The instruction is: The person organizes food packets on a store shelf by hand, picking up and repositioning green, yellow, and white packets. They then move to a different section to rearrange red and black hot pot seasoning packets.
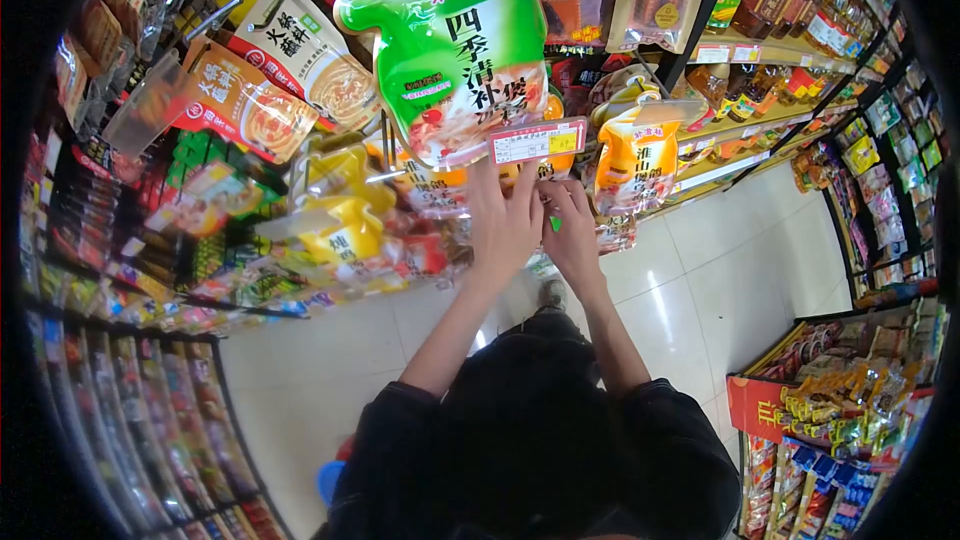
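Although I cannot tell how far the left hand (pixel 505 228) and right hand (pixel 572 232) are closed, or on what, the green packet (pixel 420 55) hangs just above, lengthwise near-upright, bottom toward them.

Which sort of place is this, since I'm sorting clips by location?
Most likely a supermarket or grocery shop: packets hang close together on display, what look like price tags are fixed in front, and bottles line a shelf.
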Available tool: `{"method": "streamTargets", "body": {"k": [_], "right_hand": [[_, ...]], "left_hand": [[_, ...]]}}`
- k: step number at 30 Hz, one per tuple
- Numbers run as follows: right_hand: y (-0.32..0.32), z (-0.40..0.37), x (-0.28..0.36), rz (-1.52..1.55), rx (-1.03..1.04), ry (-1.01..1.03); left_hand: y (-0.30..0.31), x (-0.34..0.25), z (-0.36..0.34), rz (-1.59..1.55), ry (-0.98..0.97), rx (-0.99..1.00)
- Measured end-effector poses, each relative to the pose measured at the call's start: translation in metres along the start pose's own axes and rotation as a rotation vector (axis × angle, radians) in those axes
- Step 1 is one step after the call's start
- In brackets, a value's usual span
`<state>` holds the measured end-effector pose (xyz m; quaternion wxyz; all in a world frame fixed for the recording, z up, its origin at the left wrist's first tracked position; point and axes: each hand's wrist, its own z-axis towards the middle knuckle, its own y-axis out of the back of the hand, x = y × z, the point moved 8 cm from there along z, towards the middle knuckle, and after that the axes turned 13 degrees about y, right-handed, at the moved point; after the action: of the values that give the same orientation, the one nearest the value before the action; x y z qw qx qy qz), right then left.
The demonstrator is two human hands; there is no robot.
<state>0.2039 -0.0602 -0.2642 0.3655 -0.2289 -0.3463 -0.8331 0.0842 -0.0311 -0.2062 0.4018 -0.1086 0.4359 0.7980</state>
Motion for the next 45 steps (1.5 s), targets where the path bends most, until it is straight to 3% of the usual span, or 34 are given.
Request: {"method": "streamTargets", "body": {"k": [4, 13, 20, 26, 28, 30, 32, 34, 37, 40, 43, 45], "right_hand": [[-0.001, 0.010, -0.003, -0.037, -0.047, 0.027], [-0.013, 0.026, -0.012, -0.022, -0.038, 0.070], [-0.024, 0.030, -0.015, -0.126, 0.017, 0.058], [-0.033, 0.014, -0.030, -0.277, 0.087, 0.060], [-0.031, 0.009, -0.025, -0.208, 0.114, 0.034], [-0.029, 0.005, -0.020, -0.184, 0.093, 0.046], [-0.028, 0.003, -0.013, -0.203, 0.050, 0.082], [-0.025, -0.004, -0.004, -0.213, 0.017, 0.080], [-0.019, -0.015, 0.019, -0.188, -0.001, 0.083], [-0.015, -0.024, 0.032, -0.136, -0.016, 0.069], [-0.011, -0.032, 0.040, -0.095, -0.034, 0.048], [-0.007, -0.037, 0.043, -0.090, -0.021, 0.046]], "left_hand": [[-0.025, 0.015, -0.036, 0.003, -0.117, 0.078], [-0.035, 0.031, -0.027, 0.007, 0.018, 0.229], [-0.045, 0.042, -0.031, 0.015, 0.046, 0.192], [0.000, 0.067, -0.082, -0.357, 0.264, 0.225], [0.080, 0.087, -0.113, -0.060, 0.082, -0.085], [0.128, 0.140, -0.122, 0.043, 0.235, -0.292], [0.172, 0.189, -0.125, 0.035, 0.553, -0.476], [0.190, 0.219, -0.117, 0.096, 0.624, -0.461], [0.175, 0.263, -0.114, -0.364, 0.693, -0.347], [0.169, 0.272, -0.115, -0.343, 0.745, -0.232], [0.170, 0.279, -0.120, -0.289, 0.725, -0.283], [0.177, 0.271, -0.123, -0.437, 0.894, -0.197]]}}
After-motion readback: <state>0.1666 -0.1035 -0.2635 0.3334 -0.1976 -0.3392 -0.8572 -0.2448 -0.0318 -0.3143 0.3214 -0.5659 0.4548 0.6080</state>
